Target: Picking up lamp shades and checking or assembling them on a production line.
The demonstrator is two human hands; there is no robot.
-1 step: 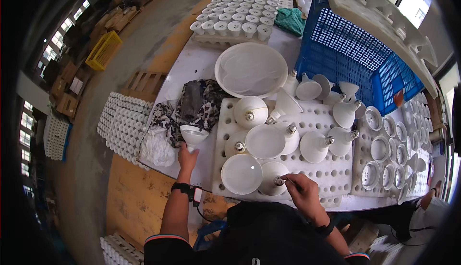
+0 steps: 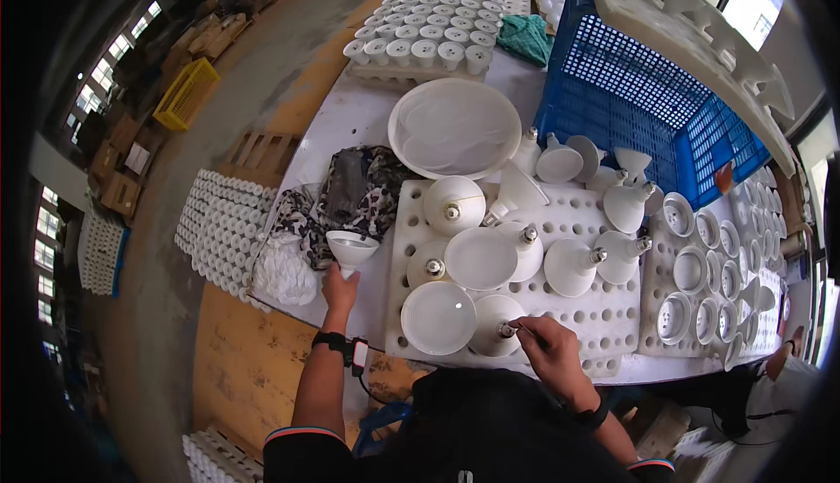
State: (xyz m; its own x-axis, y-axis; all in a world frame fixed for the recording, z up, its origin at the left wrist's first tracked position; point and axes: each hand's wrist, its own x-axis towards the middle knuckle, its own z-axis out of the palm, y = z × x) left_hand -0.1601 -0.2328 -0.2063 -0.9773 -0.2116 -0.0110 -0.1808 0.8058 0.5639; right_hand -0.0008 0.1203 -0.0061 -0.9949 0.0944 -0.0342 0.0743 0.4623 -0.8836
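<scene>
In my left hand (image 2: 339,289), a white cone-shaped lamp housing (image 2: 352,248) is gripped by its narrow lower end, wide mouth up, over the table's left edge. My right hand (image 2: 551,349) is closed in a pinch beside the metal screw cap of a white reflector bulb (image 2: 494,336) standing cap up. Something thin seems to be between those fingertips, too small to make out. Left of that bulb, another bulb (image 2: 439,318) shows its round white face. Several more bulbs, some cap up and some face up, crowd the white foam tray (image 2: 595,317) with holes.
Behind the foam tray lies a large round white basin (image 2: 516,137). A blue plastic crate (image 2: 560,89) stands at the back right. Camouflage cloth (image 2: 372,187) and a white plastic bag (image 2: 284,271) lie at the left. Trays of white cups (image 2: 420,72) and round housings (image 2: 674,317) flank them.
</scene>
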